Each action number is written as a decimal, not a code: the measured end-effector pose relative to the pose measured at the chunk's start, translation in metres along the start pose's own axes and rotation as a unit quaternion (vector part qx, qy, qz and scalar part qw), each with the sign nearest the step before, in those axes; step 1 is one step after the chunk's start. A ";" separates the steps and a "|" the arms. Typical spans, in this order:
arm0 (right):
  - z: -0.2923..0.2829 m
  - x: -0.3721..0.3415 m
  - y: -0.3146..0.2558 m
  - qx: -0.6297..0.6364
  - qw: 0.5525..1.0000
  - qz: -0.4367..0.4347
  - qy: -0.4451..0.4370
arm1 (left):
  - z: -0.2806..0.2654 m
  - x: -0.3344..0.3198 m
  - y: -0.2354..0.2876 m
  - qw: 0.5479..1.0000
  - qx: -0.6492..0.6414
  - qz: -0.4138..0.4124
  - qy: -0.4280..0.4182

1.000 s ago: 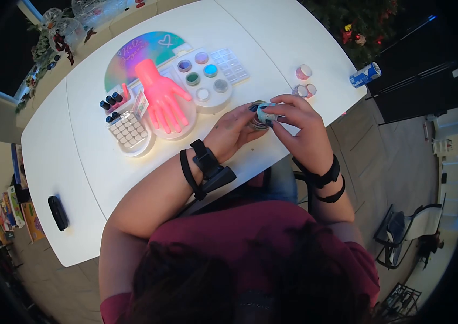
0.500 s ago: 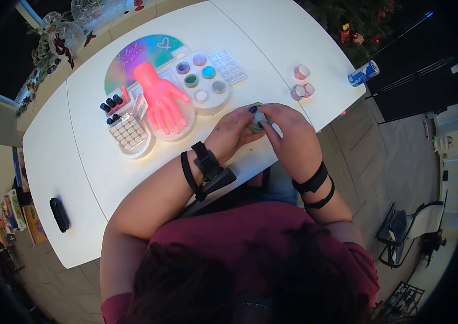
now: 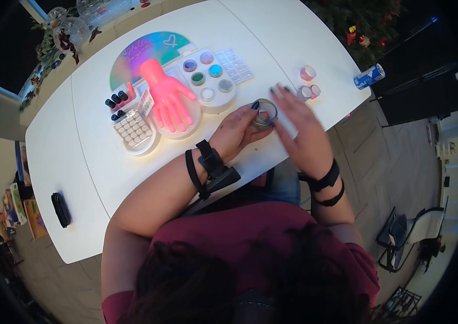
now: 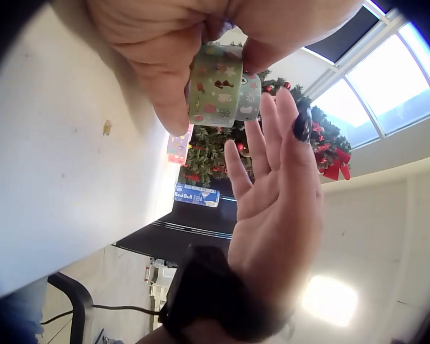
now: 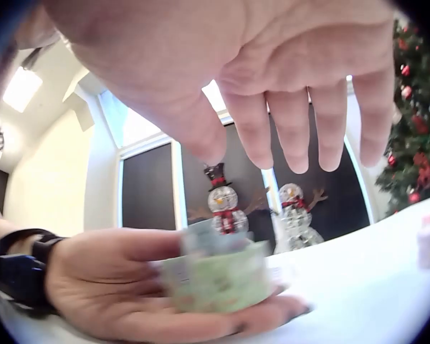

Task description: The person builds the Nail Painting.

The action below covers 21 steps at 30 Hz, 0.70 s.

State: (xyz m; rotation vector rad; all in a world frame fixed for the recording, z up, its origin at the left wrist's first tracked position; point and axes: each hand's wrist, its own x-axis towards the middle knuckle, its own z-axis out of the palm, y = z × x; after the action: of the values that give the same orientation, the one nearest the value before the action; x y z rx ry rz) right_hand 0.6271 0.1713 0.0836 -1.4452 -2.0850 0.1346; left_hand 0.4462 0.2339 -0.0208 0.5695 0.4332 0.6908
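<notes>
My left hand (image 3: 234, 132) grips a short stack of washi tape rolls just above the table's near edge. In the left wrist view, the wider green roll (image 4: 213, 89) shows small Christmas pictures, and a narrower pale blue-green roll (image 4: 249, 97) sits against its side. The right wrist view has the pale roll (image 5: 208, 240) on top of the green one (image 5: 218, 283), with left fingers beneath and the thumb at the side. My right hand (image 3: 305, 129) hovers beside the stack, apart from it, its fingers extended and nothing in them.
Several pinkish tape rolls (image 3: 308, 73) stand on the white table (image 3: 148, 183) at the right, near a blue can (image 3: 369, 76) lying by the edge. Ahead are a pink mannequin hand (image 3: 169, 97), a tray of small jars (image 3: 221, 100) and nail polish bottles (image 3: 117, 99). A black case (image 3: 60, 210) lies far left.
My right hand brought the pale blue-green roll onto the stack in my left hand, then let go and drew back to the right with its fingers straightened. The left hand keeps its grip.
</notes>
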 end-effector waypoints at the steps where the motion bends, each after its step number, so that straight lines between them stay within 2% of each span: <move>1: -0.008 0.006 0.012 -0.026 0.999 0.007 0.028 | 0.002 0.000 -0.001 1.000 -0.028 0.003 0.001; 3: -0.019 0.023 0.056 -0.048 0.995 0.043 0.074 | 0.004 0.000 0.002 1.000 -0.021 0.000 -0.001; 5: -0.024 0.040 0.111 -0.139 0.987 0.049 0.063 | 0.005 0.000 0.004 1.000 -0.011 -0.001 -0.006; 6: -0.023 0.048 0.130 -0.140 0.987 0.049 0.065 | 0.005 0.000 0.003 1.000 0.002 -0.001 -0.004; 8: -0.021 0.063 0.154 -0.108 0.985 0.133 -0.026 | 0.007 0.000 0.005 1.000 0.015 0.001 -0.003; 9: -0.018 0.070 0.159 -0.108 0.985 0.132 -0.026 | 0.009 -0.001 0.006 1.000 0.018 -0.004 -0.003; 11: -0.014 0.084 0.163 -0.116 0.954 0.253 -0.111 | 0.011 -0.002 0.007 1.000 0.022 -0.007 -0.003; 12: -0.009 0.085 0.182 -0.111 0.952 0.254 -0.127 | 0.012 -0.001 0.007 1.000 0.023 -0.010 0.003; 14: -0.013 0.090 0.168 -0.089 0.957 0.252 -0.115 | 0.008 -0.001 0.006 1.000 0.024 -0.012 0.010; 16: -0.022 0.090 0.137 -0.067 0.960 0.251 -0.105 | 0.000 0.002 0.002 0.999 -0.039 -0.013 -0.012; 18: -0.029 0.077 0.085 0.075 0.978 0.191 -0.049 | -0.001 0.003 0.003 0.998 -0.049 -0.014 -0.020; 19: -0.026 0.070 0.074 0.207 0.961 0.171 -0.065 | -0.001 0.003 0.003 0.998 -0.060 -0.017 -0.030; 20: -0.021 0.061 0.063 0.269 0.951 0.131 -0.073 | 0.001 0.002 0.004 0.998 -0.061 -0.018 -0.028; 21: -0.028 0.052 0.047 0.268 0.954 0.090 -0.103 | 0.004 0.002 0.005 0.999 -0.031 -0.015 -0.022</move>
State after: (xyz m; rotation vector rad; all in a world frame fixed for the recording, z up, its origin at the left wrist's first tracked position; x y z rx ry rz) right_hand 0.6678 0.2299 0.1087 -1.3106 -1.8593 0.8861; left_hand 0.4473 0.2368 -0.0146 0.5170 0.3770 0.6595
